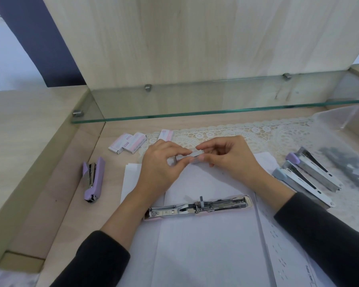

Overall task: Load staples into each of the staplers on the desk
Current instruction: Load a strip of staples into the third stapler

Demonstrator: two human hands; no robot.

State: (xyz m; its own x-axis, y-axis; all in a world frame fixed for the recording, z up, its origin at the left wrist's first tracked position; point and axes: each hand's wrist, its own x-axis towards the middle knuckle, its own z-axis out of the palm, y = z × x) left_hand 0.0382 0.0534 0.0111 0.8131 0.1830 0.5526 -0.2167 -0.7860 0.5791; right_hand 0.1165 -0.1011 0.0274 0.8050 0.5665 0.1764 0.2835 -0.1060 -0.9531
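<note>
- Desk (104, 183): pale wood, bearing every item below.
- Lilac stapler (92, 179): lies alone at far left on bare wood, well apart from the hands.
- Staple boxes (128, 143): small, pink and white, grouped at the back beside the lace mat (257, 131); one rests on its edge.
- Left hand (162, 164): fingers curled, thumb and forefinger pinching the left end of the staple strip (186, 157).
- Right hand (226, 156): fingers curled, pinching the strip's right end; the strip is held above the white paper (195, 245).
- Open stapler (197, 206): hinged flat on the paper near the wrists, metal magazine exposed.
- Lilac-tipped stapler (311, 168) and blue-grey stapler (298, 183): opened, side by side on the mat at right.
</note>
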